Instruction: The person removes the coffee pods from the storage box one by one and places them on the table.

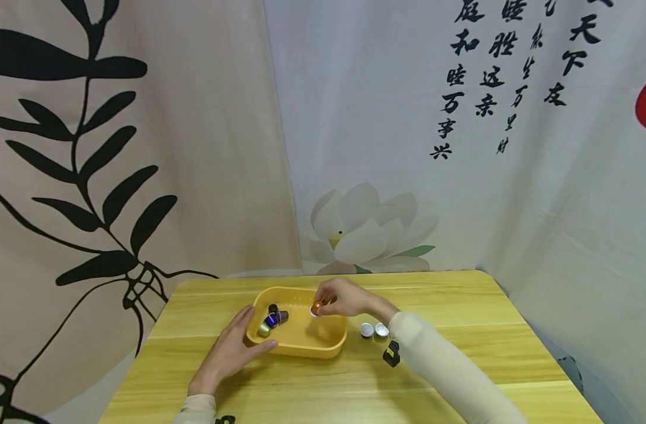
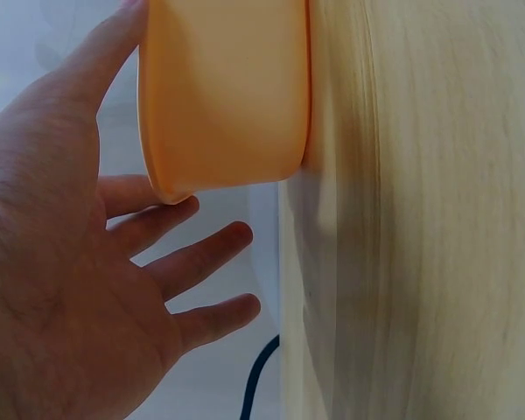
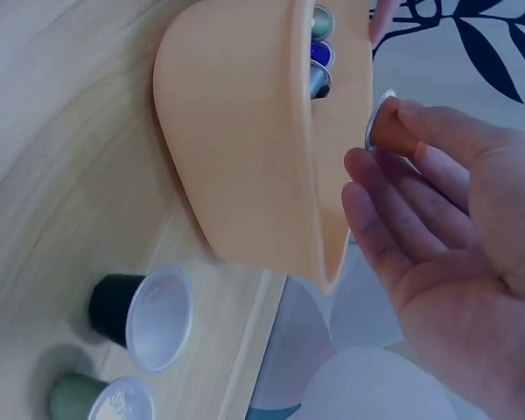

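An orange-brown coffee capsule [image 3: 394, 131] with a silver rim is pinched between the thumb and fingers of my right hand [image 1: 343, 297], over the right part of a yellow plastic tray [image 1: 307, 350]. Inside the tray, at its left, lie several capsules: a gold-green one [image 1: 264, 330], a blue one [image 1: 271, 320] and dark ones [image 1: 283, 316]. My left hand [image 1: 229, 350] rests against the tray's left front corner, thumb along the front rim and fingers at the left side. In the left wrist view its fingers are spread and fairly straight.
Right of the tray, a black capsule [image 3: 114, 306] and a green capsule [image 3: 74, 395] stand on the wooden table [image 1: 439, 294], lids up, near my right forearm. Behind the table hangs a printed curtain [image 1: 381, 147].
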Available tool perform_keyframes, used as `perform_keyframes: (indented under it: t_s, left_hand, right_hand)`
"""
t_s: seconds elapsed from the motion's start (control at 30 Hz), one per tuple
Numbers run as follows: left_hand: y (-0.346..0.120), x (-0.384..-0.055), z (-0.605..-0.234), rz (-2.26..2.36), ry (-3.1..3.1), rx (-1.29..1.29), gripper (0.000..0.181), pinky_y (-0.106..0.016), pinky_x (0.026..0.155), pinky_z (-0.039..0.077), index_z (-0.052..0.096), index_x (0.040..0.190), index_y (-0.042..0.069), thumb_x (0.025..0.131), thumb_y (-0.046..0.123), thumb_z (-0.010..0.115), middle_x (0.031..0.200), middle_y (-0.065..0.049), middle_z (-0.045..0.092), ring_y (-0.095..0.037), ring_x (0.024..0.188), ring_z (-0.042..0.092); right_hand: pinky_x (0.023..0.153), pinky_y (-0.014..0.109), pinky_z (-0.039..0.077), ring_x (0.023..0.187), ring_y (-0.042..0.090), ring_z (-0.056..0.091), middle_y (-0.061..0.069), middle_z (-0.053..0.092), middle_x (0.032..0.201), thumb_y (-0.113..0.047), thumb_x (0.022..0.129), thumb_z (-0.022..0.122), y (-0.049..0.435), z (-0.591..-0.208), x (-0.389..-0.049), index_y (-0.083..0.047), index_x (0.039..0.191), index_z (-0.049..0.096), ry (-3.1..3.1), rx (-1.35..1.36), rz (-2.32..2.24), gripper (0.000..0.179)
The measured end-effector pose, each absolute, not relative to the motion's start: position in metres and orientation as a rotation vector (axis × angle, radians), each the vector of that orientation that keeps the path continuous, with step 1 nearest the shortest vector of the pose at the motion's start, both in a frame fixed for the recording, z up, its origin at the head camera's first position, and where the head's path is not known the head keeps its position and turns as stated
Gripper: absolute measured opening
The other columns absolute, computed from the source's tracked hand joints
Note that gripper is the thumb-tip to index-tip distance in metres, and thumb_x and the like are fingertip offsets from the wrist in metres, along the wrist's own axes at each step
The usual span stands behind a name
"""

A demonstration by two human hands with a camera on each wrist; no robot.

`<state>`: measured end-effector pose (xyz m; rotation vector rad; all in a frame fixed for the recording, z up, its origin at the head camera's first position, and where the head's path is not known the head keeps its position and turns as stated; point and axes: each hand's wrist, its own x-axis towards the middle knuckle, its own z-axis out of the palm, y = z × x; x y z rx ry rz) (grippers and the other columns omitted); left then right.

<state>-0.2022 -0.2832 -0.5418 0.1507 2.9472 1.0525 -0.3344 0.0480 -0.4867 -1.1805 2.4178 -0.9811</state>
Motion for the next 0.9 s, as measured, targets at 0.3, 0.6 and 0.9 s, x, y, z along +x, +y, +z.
perform_keyframes:
  t_s: [0.3,0.6,0.9]
  left_hand:
    - [-0.283,-0.201,-0.542,1.059,2.944,0.159,0.12,-0.078,0.135,0.031,0.023,0.18,0.005,0.098,0.07,0.08,0.19,-0.022,0.018,-0.054,0.171,0.028]
    - [-0.282,-0.201,-0.541,1.067,2.944,0.161,0.119,-0.079,0.134,0.032,0.023,0.18,0.005,0.098,0.069,0.08,0.19,-0.022,0.018,-0.055,0.17,0.029]
    - [-0.282,-0.202,-0.542,1.058,2.951,0.164,0.119,-0.079,0.134,0.032,0.023,0.18,0.006,0.098,0.07,0.08,0.189,-0.022,0.019,-0.055,0.17,0.03]
  right_hand:
    - [0.094,0.024,0.067,0.102,0.009,0.08,0.001,0.086,0.114,-0.019,0.104,0.084,0.07,-0.483,-0.328,-0.014,0.116,0.081,2.377,-1.108,-1.147,0.014]
    - [0.094,0.024,0.068,0.106,0.018,0.082,0.015,0.085,0.119,-0.012,0.103,0.081,0.091,-0.483,-0.324,-0.004,0.121,0.076,2.277,-1.061,-1.322,0.021]
    - [0.1,0.025,0.067,0.119,0.029,0.082,0.022,0.076,0.131,-0.009,0.103,0.079,0.108,-0.485,-0.321,0.008,0.144,0.067,2.24,-1.065,-1.397,0.046]
